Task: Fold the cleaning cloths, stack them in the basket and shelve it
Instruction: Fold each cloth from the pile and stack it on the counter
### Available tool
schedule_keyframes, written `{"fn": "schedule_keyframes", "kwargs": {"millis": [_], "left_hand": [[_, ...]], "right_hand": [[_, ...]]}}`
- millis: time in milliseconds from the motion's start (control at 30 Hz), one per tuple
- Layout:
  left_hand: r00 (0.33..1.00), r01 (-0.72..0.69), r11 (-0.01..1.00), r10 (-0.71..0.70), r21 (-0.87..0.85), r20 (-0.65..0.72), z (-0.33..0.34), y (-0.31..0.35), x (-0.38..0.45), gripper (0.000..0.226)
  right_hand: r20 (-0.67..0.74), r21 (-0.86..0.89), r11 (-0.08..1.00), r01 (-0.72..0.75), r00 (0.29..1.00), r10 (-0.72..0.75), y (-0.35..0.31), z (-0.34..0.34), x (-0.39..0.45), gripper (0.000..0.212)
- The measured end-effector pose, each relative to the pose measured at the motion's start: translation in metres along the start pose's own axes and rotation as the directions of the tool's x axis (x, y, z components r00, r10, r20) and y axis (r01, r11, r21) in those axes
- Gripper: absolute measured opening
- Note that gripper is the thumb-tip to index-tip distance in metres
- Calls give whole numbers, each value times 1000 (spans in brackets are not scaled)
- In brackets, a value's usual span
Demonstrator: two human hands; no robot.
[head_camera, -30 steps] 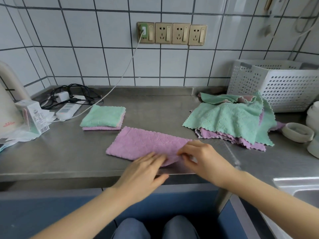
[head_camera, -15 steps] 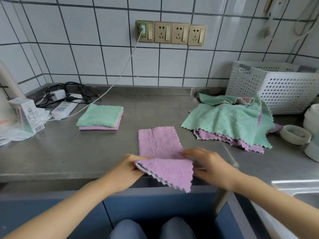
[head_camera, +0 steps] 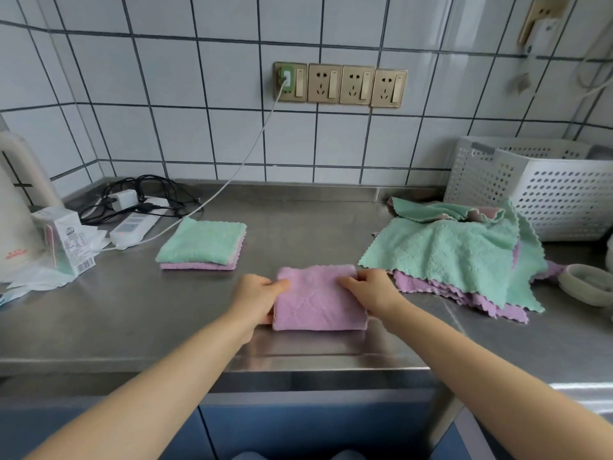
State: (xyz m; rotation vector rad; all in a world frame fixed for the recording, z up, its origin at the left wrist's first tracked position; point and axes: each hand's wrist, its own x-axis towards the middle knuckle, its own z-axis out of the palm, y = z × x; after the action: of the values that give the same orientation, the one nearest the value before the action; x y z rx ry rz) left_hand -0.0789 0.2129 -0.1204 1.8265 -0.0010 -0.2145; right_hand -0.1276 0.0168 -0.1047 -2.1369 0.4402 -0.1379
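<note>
Pink cloth (head_camera: 320,300), folded square, lies on the steel counter (head_camera: 132,310), just left of the loose cloth pile (head_camera: 457,257). Left hand (head_camera: 257,298) and right hand (head_camera: 371,288) pinch its side edges. Basket (head_camera: 544,194) stands behind the pile; the folded stack (head_camera: 202,245) lies far left of it.

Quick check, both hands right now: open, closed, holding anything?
Left hand: closed on the left edge of the folded purple cloth.
Right hand: closed on the same cloth's upper right corner.
</note>
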Motion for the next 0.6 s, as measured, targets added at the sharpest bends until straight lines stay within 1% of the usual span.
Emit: {"fn": "schedule_keyframes", "kwargs": {"millis": [33, 100, 167, 233, 333, 400, 500, 600], "left_hand": [[1000, 0, 999, 1, 46, -16, 1, -4, 3, 32], [994, -73, 986, 84, 153, -64, 4, -10, 5, 31], [977, -160, 960, 187, 231, -99, 6, -13, 5, 34], [960, -211, 934, 253, 290, -116, 7, -14, 5, 30], [957, -202, 910, 262, 362, -123, 9, -13, 11, 24], [958, -186, 896, 256, 405, -128, 11, -13, 16, 23], [957, -162, 865, 255, 475, -137, 14, -13, 19, 23], [945, -173, 820, 295, 545, -143, 14, -7, 15, 14]], "right_hand": [[-19, -63, 998, 5, 1000, -7, 1, 4, 6, 31], [-69, -180, 982, 63, 995, -77, 0, 9, 9, 34], [-120, -233, 967, 101, 984, -132, -4, 12, 10, 30], [-156, -260, 959, 111, 975, -156, -7, 15, 12, 32], [-131, -338, 939, 67, 984, -118, -4, 21, 20, 29], [-132, -375, 927, 31, 988, -86, -3, 22, 22, 29], [-134, -426, 904, 24, 987, -89, -3, 22, 21, 32], [-128, -447, 894, 15, 988, -81, -5, 23, 22, 30]]}}
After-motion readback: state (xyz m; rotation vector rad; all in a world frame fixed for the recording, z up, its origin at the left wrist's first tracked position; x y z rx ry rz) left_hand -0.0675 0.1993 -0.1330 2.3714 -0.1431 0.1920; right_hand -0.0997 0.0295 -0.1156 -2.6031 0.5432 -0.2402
